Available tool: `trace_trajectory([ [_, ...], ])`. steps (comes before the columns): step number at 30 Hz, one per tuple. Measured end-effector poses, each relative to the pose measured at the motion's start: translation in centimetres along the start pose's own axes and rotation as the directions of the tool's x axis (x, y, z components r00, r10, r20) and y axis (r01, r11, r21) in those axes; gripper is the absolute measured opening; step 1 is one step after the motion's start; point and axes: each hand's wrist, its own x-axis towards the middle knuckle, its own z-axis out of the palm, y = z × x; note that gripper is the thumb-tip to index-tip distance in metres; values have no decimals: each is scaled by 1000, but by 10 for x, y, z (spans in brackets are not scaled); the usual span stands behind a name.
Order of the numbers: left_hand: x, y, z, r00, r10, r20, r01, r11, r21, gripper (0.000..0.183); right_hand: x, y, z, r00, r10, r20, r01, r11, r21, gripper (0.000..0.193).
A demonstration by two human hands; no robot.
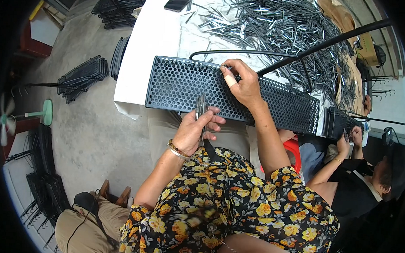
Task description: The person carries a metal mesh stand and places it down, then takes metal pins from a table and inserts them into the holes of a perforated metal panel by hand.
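Blk bar (337, 45) acr. rod pile (277, 23)

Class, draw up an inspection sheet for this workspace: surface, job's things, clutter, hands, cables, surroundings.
Surface: table, white covering.
Job's things: perforated black metal panel before the person; bundle of thin metal strips; large loose pile of similar strips.
Clutter: phone at the picture's top.
Hands: left hand grips the bundle; right hand is on the panel, fingertips near its far edge.
Cables: nothing seen clearly.
Surroundings: co-worker right; green fan and black racks left.
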Motion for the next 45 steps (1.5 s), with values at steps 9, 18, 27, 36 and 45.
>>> trace_trajectory([
  [9, -1, 1, -1, 1000, -5, 2, 5, 1000, -12, 26, 4, -8, 6, 1000, -7, -6, 7, 998, -58, 15],
  [18, -1, 6, 3, 1000, -4, 25, 4, 1000, -20, 27, 1, -10, 7, 979, 136, -153, -122, 988, 96, 15],
  [27, 7, -5, 0, 994, -109, 30, 111, 990, -87, 30, -3, 0, 12, 942, 147, -301, -122, 987, 101, 16],
  [36, 8, -22, -12, 989, -141, 34, 144, 983, -115, 32, -15, 13, 19, 970, -18, -242, -10, 993, -115, 17],
  [45, 12, -20, -14, 996, -88, 32, 88, 996, -4, 31, -20, 0, 9, 974, -75, -216, 39, 985, -165, 15],
])
